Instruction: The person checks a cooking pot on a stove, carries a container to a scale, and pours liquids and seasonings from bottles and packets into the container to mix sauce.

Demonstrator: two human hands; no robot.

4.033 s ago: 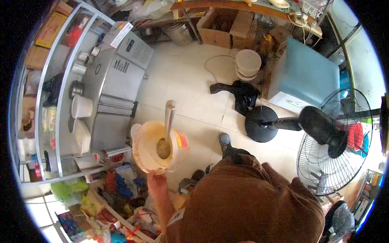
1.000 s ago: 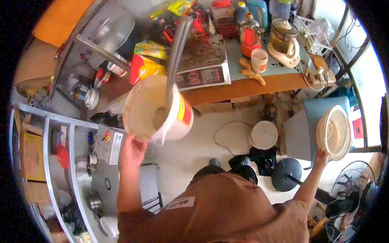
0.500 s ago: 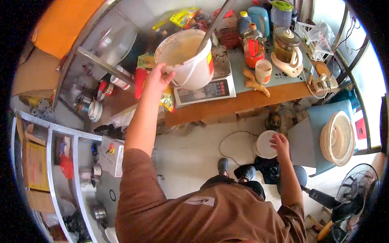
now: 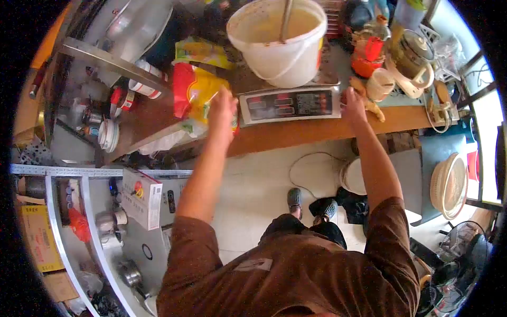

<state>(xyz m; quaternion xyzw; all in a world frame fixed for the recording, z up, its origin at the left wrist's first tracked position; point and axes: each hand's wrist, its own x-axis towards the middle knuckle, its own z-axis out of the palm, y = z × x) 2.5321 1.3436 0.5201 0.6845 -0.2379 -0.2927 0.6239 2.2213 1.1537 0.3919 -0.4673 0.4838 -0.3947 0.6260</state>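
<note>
A white bucket [image 4: 282, 55] with a handle and a long stick standing in its pale contents rests on a digital scale [image 4: 290, 104]. My left hand [image 4: 224, 110] is just left of the scale, in front of a red and yellow packet [image 4: 195, 95]; motion smears its fingers. At the scale's right end is my right hand [image 4: 354, 104], close to a piece of ginger root [image 4: 372, 108]. Its fingers are small and partly hidden, and whether they touch the scale I cannot tell. A light-coloured cup [image 4: 380, 84] stands beyond the ginger.
A bottle with a red label [image 4: 368, 53] and a glass kettle [image 4: 414, 55] stand at the table's back right. A steel bar [image 4: 113, 63] crosses at left, above metal shelving [image 4: 95, 238]. Below right are a woven basket [image 4: 449, 186], a floor bucket [image 4: 355, 177] and a fan [image 4: 465, 243].
My left hand has left the bucket's rim and come down beside the scale. My right hand has risen from above the floor bucket to the scale's right end. The view has moved nearer the table.
</note>
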